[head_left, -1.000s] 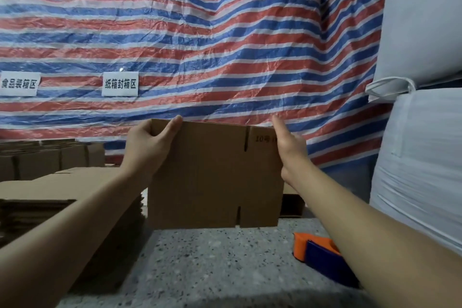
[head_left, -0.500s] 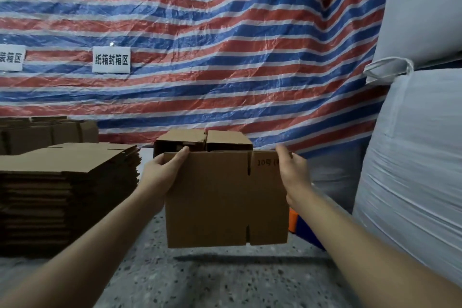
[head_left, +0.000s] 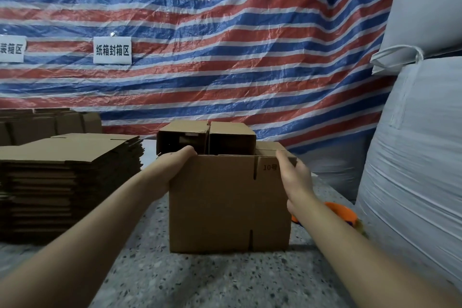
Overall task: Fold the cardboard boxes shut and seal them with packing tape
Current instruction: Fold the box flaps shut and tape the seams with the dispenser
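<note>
A brown cardboard box (head_left: pixel 225 207) marked "10" stands on edge on the speckled table (head_left: pixel 200 280), its near panel facing me. My left hand (head_left: pixel 172 170) grips its upper left corner, thumb over the top edge. My right hand (head_left: pixel 295 180) holds the upper right edge, fingers hidden behind the panel. An orange and blue tape dispenser (head_left: pixel 342 212) lies on the table to the right, mostly hidden by my right forearm.
Behind the held box sits another folded box (head_left: pixel 207 137) with its flaps down. A tall stack of flat cardboard blanks (head_left: pixel 70 182) fills the left. Big white sacks (head_left: pixel 412 157) crowd the right. A striped tarpaulin (head_left: pixel 225 45) with labels hangs behind.
The box came down from chest height to the table top, both hands still on its upper corners. The view has tilted, bringing the stack and the box behind into sight.
</note>
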